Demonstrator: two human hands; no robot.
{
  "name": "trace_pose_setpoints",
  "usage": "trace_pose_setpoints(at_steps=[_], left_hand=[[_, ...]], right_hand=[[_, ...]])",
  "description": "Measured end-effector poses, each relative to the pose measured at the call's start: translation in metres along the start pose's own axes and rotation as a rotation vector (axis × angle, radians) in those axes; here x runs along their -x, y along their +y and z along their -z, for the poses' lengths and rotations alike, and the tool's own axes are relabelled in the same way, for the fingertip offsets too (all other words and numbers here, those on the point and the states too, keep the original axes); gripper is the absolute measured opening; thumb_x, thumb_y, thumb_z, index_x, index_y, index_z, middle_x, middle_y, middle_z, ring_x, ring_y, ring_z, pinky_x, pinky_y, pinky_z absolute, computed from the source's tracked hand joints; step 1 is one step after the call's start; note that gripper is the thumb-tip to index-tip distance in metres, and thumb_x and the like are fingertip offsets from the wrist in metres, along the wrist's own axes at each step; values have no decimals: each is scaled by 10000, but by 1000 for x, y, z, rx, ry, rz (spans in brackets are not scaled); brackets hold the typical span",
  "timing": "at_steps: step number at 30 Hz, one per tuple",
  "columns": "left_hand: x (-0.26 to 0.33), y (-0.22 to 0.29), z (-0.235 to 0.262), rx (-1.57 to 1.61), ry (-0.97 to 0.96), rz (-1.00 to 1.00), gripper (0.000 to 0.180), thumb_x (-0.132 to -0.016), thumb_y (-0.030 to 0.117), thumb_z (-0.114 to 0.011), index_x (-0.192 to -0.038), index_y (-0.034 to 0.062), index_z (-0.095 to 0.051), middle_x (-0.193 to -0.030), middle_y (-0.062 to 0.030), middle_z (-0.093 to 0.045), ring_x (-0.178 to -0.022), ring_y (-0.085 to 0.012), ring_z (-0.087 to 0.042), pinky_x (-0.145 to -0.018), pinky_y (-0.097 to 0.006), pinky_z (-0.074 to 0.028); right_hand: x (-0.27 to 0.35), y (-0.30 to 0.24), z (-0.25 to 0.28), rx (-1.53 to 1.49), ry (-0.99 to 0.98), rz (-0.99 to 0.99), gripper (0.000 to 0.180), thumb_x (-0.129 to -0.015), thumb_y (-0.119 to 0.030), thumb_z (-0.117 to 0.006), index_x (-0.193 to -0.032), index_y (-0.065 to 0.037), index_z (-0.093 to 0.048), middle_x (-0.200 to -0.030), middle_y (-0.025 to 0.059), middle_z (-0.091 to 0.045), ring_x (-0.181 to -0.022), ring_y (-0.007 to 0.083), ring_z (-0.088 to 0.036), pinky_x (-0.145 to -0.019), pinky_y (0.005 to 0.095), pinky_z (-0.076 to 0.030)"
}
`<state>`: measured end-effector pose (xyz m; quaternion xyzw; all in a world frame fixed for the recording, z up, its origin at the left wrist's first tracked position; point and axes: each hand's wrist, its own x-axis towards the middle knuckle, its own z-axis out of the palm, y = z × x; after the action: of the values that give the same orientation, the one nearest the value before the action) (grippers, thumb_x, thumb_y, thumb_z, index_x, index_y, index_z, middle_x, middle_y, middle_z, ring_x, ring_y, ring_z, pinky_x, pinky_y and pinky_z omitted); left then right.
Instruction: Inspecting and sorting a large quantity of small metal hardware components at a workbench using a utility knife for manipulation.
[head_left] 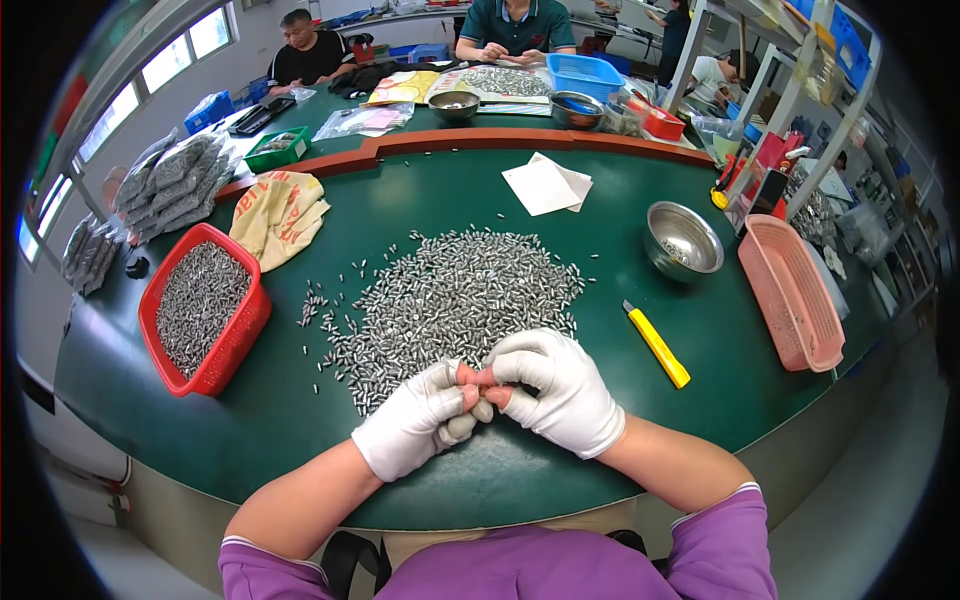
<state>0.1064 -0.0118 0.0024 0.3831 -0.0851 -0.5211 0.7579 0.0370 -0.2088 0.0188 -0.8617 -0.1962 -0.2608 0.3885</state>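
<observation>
A wide pile of small silvery metal pieces [455, 290] lies on the green table in front of me. At its near edge my left hand [420, 415] and my right hand [555, 390] meet, both in white gloves with bare fingertips. Thumbs and forefingers are pinched together, tip against tip. Whatever sits between them is too small or too hidden to make out. A yellow utility knife [657, 346] with a short blade rests to the right of my right hand.
On the left stands a red basket [262, 312] of metal pieces beside a cream cloth bag [278, 220]. To the right are a steel bowl [708, 258] and a pink basket [825, 335]. White paper [538, 188] lies beyond the pile. A brown ledge [540, 140] divides off co-workers' tables.
</observation>
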Motion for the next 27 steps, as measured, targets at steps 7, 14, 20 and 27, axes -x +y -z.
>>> trace_pose_setpoints(at_steps=[7,14,20,27], left_hand=[[-1,-1,2,67,-64,27,116,-934,142,-639,-1042,122,-604,-962,-50,-676,-781,-83,-616,-650,-191,-472],[-1,-2,2,103,-82,27,147,-949,162,-625,-1075,95,-589,-934,-48,-660,-725,-58,-578,-651,-168,-468],[0,0,0,105,-124,31,159,-945,168,-632,-1079,97,-588,-919,-40,-655,-717,-53,-572,-649,-165,-463],[0,-1,0,114,-89,26,110,-946,159,-629,-1034,113,-582,-907,-36,-656,-699,-51,-571,-630,-165,-462]], right_hand=[[0,-1,0,25,6,35,213,-714,-121,-782,-887,-100,-661,-903,51,-639,-790,254,-623,-692,358,-507],[-1,-2,0,84,21,54,228,-693,-134,-794,-877,-110,-662,-891,44,-644,-786,251,-623,-682,357,-502],[-1,-4,2,87,27,55,226,-684,-127,-799,-862,-108,-660,-871,46,-643,-768,252,-621,-669,356,-500],[-2,-3,2,101,40,77,228,-671,-116,-806,-840,-110,-653,-848,46,-647,-734,253,-623,-637,350,-499]])
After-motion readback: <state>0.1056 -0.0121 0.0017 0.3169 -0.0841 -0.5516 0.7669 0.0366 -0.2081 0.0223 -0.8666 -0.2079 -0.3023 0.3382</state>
